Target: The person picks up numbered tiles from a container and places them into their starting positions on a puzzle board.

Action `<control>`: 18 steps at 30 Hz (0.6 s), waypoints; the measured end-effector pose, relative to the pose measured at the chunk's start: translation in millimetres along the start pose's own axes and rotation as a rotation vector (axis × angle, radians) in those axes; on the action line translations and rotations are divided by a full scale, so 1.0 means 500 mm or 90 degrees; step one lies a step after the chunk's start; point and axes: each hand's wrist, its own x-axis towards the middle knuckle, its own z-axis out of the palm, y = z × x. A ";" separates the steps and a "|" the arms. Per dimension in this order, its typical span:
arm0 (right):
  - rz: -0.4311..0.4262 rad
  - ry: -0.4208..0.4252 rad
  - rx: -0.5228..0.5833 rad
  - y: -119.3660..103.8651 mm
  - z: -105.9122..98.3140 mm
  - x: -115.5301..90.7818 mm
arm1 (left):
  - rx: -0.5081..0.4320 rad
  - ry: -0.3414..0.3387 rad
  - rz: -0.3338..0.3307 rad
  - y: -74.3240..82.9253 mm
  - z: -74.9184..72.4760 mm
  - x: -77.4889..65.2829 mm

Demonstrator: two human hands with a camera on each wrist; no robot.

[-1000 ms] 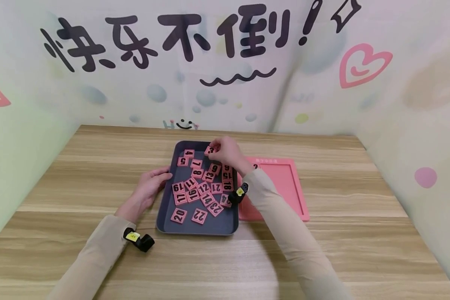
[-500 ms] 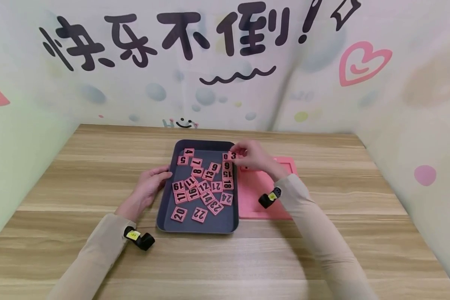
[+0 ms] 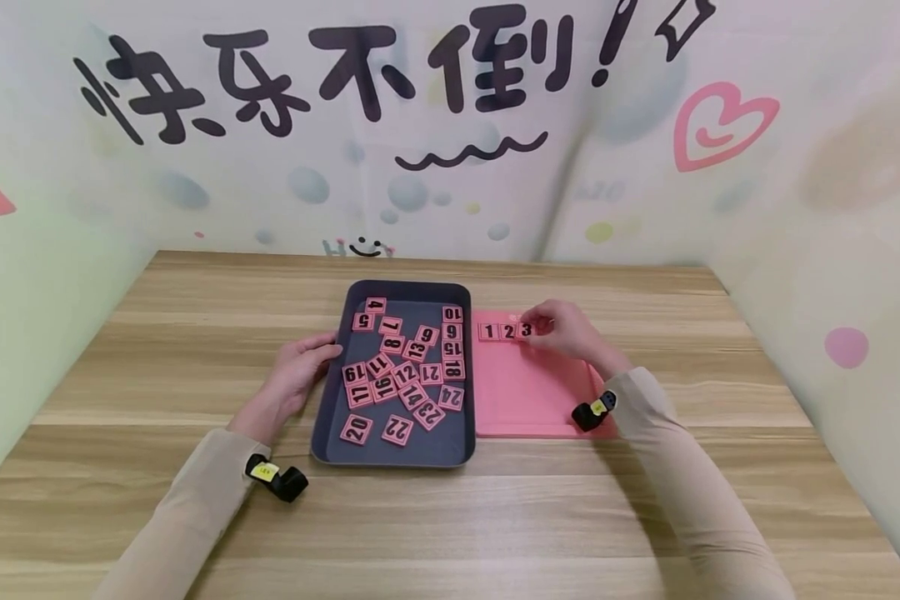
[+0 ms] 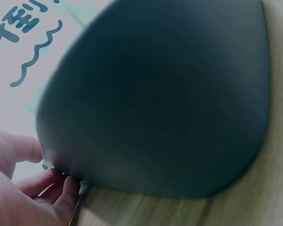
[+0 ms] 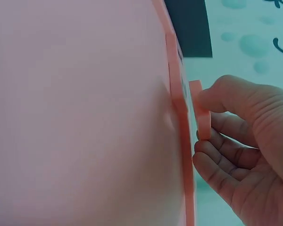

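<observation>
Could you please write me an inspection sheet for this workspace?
Surface: wooden table, light grain.
Job's things: pink board with tiles 1 and 2 in its top row; tile 3 beside them.
Clutter: dark tray of loose numbered tiles.
Grippers: right hand pinches tile 3; left hand rests against the tray's left edge.
Cables: nothing seen.
Surroundings: painted walls with lettering, a heart.
</observation>
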 end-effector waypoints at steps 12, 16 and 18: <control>0.018 -0.019 0.002 0.023 0.000 -0.008 | -0.008 -0.003 0.000 -0.001 0.001 0.000; 0.026 -0.008 0.020 0.024 0.003 -0.007 | -0.006 -0.003 -0.001 -0.001 0.001 0.000; 0.037 -0.001 0.027 0.024 0.004 -0.007 | -0.001 -0.004 0.000 -0.002 0.000 0.002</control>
